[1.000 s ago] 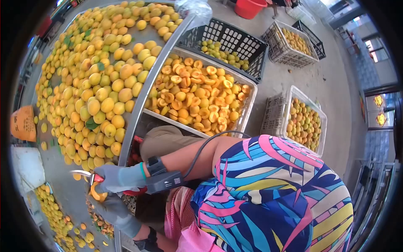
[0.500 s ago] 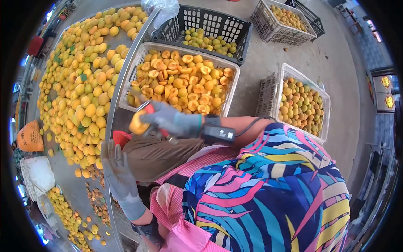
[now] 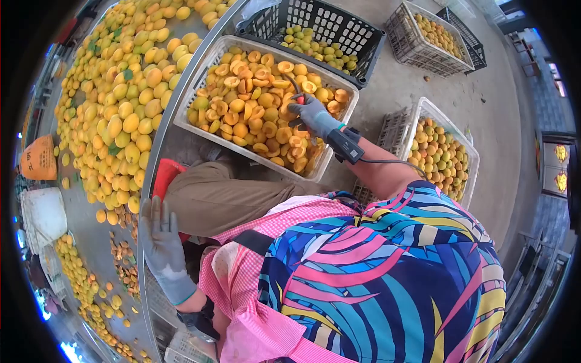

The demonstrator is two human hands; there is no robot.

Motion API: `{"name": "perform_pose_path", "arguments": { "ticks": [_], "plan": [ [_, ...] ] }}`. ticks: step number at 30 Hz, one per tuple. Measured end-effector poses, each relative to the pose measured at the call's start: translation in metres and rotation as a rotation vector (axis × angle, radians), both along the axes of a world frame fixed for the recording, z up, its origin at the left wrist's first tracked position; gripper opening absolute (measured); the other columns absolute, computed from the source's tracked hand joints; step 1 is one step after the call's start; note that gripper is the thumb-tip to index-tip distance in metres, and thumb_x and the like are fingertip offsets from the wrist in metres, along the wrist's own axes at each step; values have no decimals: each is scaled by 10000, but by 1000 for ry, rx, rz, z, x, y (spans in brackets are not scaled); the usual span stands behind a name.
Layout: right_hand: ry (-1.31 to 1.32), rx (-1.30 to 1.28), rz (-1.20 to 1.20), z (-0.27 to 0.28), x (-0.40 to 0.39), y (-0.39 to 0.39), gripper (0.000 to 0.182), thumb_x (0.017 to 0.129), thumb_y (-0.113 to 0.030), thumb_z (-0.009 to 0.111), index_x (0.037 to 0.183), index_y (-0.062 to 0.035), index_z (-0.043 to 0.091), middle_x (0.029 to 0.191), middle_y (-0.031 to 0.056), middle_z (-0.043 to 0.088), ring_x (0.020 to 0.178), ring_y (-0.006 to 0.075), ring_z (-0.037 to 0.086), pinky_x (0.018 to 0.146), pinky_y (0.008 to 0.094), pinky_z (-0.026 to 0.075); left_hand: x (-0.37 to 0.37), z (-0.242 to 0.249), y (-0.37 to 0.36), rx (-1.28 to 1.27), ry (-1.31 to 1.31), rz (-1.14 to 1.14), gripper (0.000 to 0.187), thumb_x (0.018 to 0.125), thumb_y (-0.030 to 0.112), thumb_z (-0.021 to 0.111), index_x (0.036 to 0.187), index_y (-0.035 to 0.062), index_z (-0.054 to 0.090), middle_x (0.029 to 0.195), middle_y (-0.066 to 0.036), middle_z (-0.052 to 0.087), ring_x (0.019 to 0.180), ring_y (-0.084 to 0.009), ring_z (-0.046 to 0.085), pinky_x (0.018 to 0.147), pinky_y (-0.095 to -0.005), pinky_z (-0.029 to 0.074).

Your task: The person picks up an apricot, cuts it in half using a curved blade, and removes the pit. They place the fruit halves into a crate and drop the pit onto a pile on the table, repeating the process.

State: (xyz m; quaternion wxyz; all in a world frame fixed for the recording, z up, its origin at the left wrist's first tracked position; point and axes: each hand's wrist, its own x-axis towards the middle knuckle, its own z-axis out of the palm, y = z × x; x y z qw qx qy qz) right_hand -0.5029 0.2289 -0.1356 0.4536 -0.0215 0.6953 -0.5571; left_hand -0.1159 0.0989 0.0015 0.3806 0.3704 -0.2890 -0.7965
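My right hand, in a grey glove, is over the right part of a white crate filled with halved apricots. Its fingers are closed around a red-handled tool with a thin, dark, curved end pointing up and away; the rest is hidden by the glove. My left hand, also gloved, rests against the metal edge of the sorting table. Its fingers are stretched out, and nothing is in it. Whole apricots are heaped on the table beyond that hand.
A black crate with greenish fruit stands behind the white one. More fruit crates stand on the floor at right. Something red lies by my knee. An orange bag and a white container are at far left.
My right hand has moved right and away from me, from the table side to over the crate. The apricot it held is gone from it. My left hand stays at the table edge.
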Motion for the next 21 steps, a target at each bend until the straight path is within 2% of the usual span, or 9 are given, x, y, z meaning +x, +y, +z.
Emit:
{"name": "perform_pose_path", "arguments": {
  "ticks": [2,5,9,13,15,17,19,21],
  "plan": [
    [35,66,138,4,2,-2,290,861,-147,607,1127,-120,494,885,76,607,570,192,638,405,264,444,3,1,-1,20,19,23,483,959,290,439,1369,47,357,1431,-163,314,1352,-272,245,1094,-405,191],
    [70,175,220,-13,0,-5,285,859,-158,613,1121,-111,510,881,68,611,560,179,631,415,267,447,10,-1,-3,52,75,45,472,964,273,429,1368,39,353,1434,-170,306,1357,-277,235,1105,-412,181],
    [-27,133,187,-16,-3,4,275,858,-161,615,1109,-102,521,882,59,621,571,165,626,418,264,442,18,-4,-3,91,97,82,464,967,264,422,1363,31,355,1434,-178,300,1358,-282,230,1111,-416,180],
    [103,194,226,-7,4,16,260,853,-153,619,1095,-95,544,874,48,629,618,143,626,443,258,466,24,-6,-4,102,117,90,455,968,253,422,1354,19,365,1434,-184,295,1357,-282,230,1115,-416,192],
    [158,225,347,-4,18,26,232,811,-183,659,1020,-117,583,792,41,625,553,143,595,461,268,471,22,-4,-4,113,108,100,452,968,249,421,1351,15,368,1435,-185,293,1357,-283,228,1117,-417,194],
    [192,254,444,-11,35,34,239,789,-205,675,985,-92,601,757,43,618,555,138,580,456,288,472,17,-1,-4,165,104,159,447,969,240,419,1349,11,368,1434,-189,291,1358,-281,225,1120,-418,200],
    [208,359,595,-19,44,36,278,818,-186,652,1059,-67,583,847,39,623,602,123,606,454,256,464,15,0,-4,162,104,158,445,969,237,418,1348,9,367,1436,-191,287,1361,-282,218,1120,-419,202],
    [227,343,559,-29,51,41,273,822,-194,644,1055,-64,583,845,43,621,607,119,601,464,257,464,15,2,-3,158,102,160,444,970,234,416,1348,8,367,1438,-193,282,1364,-282,211,1121,-419,203]
  ]
}}
